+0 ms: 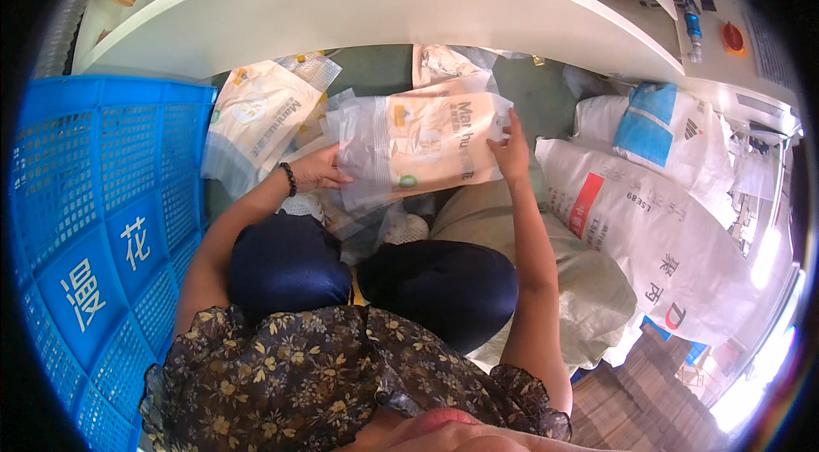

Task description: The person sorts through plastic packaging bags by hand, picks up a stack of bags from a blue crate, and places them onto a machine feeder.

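Now two hands on one stack of flat pouches (418,145), glossy clear plastic with cream and orange printed fronts, held level over the knees: left hand (320,170) clamped on the stack's left edge, thumb on top and fingers beneath, right hand (512,149) pinching the right edge, fingers upright against it. Elsewhere one loose pouch (256,110) of the same kind just left of the stack, one blue plastic crate (102,196) with gridded walls at far left, two woven white sacks (657,230) stacked at right, and one curved white table edge (384,0) above
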Demonstrator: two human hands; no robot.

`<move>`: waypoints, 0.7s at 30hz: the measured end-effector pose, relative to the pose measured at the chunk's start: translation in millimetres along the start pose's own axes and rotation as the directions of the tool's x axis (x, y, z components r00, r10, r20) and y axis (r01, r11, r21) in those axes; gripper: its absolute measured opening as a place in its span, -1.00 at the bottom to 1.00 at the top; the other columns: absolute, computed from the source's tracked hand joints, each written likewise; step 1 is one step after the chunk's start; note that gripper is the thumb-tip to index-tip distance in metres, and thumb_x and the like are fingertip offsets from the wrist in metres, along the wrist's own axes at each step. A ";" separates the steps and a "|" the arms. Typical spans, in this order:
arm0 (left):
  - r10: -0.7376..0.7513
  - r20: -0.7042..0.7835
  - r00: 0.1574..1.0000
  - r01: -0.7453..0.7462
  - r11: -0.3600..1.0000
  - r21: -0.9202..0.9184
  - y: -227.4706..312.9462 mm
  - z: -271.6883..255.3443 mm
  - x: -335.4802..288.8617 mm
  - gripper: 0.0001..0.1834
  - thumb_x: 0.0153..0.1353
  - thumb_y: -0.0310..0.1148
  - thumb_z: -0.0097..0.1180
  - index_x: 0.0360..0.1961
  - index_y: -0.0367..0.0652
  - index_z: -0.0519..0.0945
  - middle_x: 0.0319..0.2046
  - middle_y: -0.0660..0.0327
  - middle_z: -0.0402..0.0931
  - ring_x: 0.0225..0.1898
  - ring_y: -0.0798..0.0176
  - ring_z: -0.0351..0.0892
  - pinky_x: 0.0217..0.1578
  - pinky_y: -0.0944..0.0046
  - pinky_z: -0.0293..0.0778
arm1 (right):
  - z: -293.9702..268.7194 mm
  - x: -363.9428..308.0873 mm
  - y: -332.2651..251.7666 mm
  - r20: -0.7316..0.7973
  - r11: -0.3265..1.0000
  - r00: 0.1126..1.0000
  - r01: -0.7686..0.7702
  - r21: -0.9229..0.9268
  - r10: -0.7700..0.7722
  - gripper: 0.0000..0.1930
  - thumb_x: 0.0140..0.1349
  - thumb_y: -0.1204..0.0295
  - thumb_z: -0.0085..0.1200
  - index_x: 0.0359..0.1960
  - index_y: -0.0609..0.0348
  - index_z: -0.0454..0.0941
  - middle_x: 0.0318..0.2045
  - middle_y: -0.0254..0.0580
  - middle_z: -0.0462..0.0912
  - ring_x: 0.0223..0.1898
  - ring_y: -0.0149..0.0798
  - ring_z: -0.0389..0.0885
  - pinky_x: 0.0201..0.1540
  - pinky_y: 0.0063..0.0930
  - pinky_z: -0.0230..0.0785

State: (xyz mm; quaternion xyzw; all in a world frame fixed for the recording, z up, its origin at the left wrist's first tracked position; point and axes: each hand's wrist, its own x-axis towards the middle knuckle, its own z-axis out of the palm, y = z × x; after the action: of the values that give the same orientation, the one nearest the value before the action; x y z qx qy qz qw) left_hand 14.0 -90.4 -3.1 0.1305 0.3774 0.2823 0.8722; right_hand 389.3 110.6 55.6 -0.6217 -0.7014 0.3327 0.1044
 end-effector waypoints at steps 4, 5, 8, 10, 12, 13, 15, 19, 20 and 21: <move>-0.070 -0.387 0.919 -0.032 0.967 -0.253 -25.6 -21.6 21.1 -0.65 0.19 -0.30 0.23 -0.02 -0.03 0.45 -0.13 0.33 0.50 -0.17 0.41 0.51 -0.20 0.34 0.52 | 36.5 5.9 24.7 0.037 0.980 0.994 0.112 -0.164 -0.107 -0.09 -0.03 0.57 0.24 0.38 -0.06 0.04 -0.05 0.01 0.51 -0.34 -0.21 0.54 -0.18 -0.33 0.45; -0.057 -0.427 0.903 -0.028 0.981 -0.191 -26.7 -25.6 23.7 -0.72 0.19 -0.28 0.22 -0.11 -0.04 0.47 -0.19 0.34 0.51 -0.21 0.41 0.52 -0.21 0.34 0.52 | 40.1 7.4 25.7 0.059 0.989 0.996 0.074 -0.131 -0.067 -0.12 -0.02 0.57 0.23 0.38 -0.08 0.07 0.01 0.06 0.46 -0.30 -0.16 0.54 -0.12 -0.29 0.44; 0.008 -0.551 0.834 -0.001 1.000 0.012 -26.8 -29.8 32.7 -0.79 0.18 -0.25 0.23 -0.28 -0.10 0.51 -0.33 0.34 0.53 -0.33 0.40 0.53 -0.26 0.32 0.53 | 50.3 7.7 35.1 0.076 0.972 0.984 0.171 -0.162 -0.160 -0.21 -0.02 0.57 0.23 0.32 -0.07 0.21 0.04 0.07 0.42 -0.31 -0.13 0.55 -0.09 -0.28 0.45; 0.075 -0.652 0.754 0.037 0.987 0.156 -29.1 -29.9 37.3 -0.78 0.15 -0.28 0.25 -0.27 -0.15 0.54 -0.39 0.32 0.53 -0.41 0.36 0.56 -0.30 0.29 0.55 | 57.9 9.5 42.2 0.076 0.956 0.986 0.162 -0.244 -0.148 -0.29 -0.02 0.59 0.23 0.25 -0.08 0.32 0.08 0.10 0.38 -0.10 0.01 0.49 0.01 -0.23 0.40; 0.091 -0.639 0.764 -0.008 0.991 0.131 -33.0 -33.2 36.7 -0.73 0.11 -0.35 0.27 -0.18 -0.15 0.53 -0.33 0.27 0.53 -0.35 0.34 0.56 -0.31 0.29 0.56 | 64.2 11.9 48.9 0.064 0.933 0.986 0.167 -0.319 -0.154 -0.35 -0.03 0.59 0.22 0.19 -0.07 0.40 0.10 0.10 0.36 0.04 0.09 0.43 0.08 -0.20 0.36; 0.098 -0.636 0.766 -0.029 0.993 0.118 -35.8 -36.2 35.3 -0.68 0.09 -0.38 0.28 -0.13 -0.15 0.52 -0.30 0.24 0.52 -0.32 0.33 0.56 -0.32 0.29 0.56 | 68.9 11.4 50.9 0.054 0.920 0.985 0.173 -0.351 -0.165 -0.37 -0.03 0.59 0.23 0.17 -0.06 0.43 0.11 0.10 0.36 0.08 0.09 0.40 0.10 -0.19 0.35; 0.151 -0.674 0.724 -0.169 0.985 0.039 -21.5 -17.0 35.4 -0.54 0.04 -0.41 0.31 -0.01 -0.13 0.47 -0.22 0.18 0.50 -0.26 0.29 0.55 -0.31 0.26 0.56 | 68.3 9.0 57.5 0.030 0.912 0.988 0.154 -0.380 -0.154 -0.40 -0.02 0.58 0.22 0.14 -0.04 0.45 0.11 0.10 0.36 0.11 0.10 0.38 0.11 -0.19 0.34; 0.392 -0.611 0.688 -0.252 0.918 0.306 -1.7 -4.3 28.4 -0.28 -0.02 -0.42 0.35 0.19 -0.10 0.31 -0.05 0.09 0.42 -0.16 0.23 0.51 -0.27 0.24 0.55 | 66.3 7.6 56.9 0.033 0.930 0.994 0.113 -0.350 -0.109 -0.42 -0.02 0.59 0.21 0.14 -0.03 0.46 0.11 0.09 0.36 0.09 0.10 0.39 0.11 -0.20 0.34; 0.461 -0.603 0.651 -0.245 0.879 0.409 -4.1 -8.6 31.6 -0.35 -0.01 -0.41 0.34 0.14 -0.11 0.37 -0.10 0.11 0.45 -0.21 0.24 0.52 -0.28 0.26 0.54 | 67.3 7.7 53.7 0.035 0.934 0.995 0.105 -0.343 -0.098 -0.42 -0.01 0.59 0.21 0.13 -0.03 0.46 0.10 0.09 0.36 0.09 0.10 0.39 0.11 -0.20 0.34; 0.528 -0.585 0.616 -0.231 0.831 0.507 -8.5 -14.3 38.4 -0.43 0.00 -0.40 0.33 0.08 -0.13 0.42 -0.16 0.12 0.49 -0.25 0.25 0.53 -0.29 0.28 0.54 | 68.2 7.0 50.8 0.044 0.939 0.995 0.104 -0.327 -0.094 -0.42 -0.01 0.59 0.21 0.13 -0.03 0.46 0.11 0.08 0.36 0.09 0.10 0.39 0.11 -0.20 0.33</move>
State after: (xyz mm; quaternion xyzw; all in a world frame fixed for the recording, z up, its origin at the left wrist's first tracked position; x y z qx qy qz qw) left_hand 28.3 -74.4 -39.1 0.2583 0.6905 0.4127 0.5349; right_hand 390.5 94.5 -28.2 -0.5897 -0.7788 0.2139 0.0063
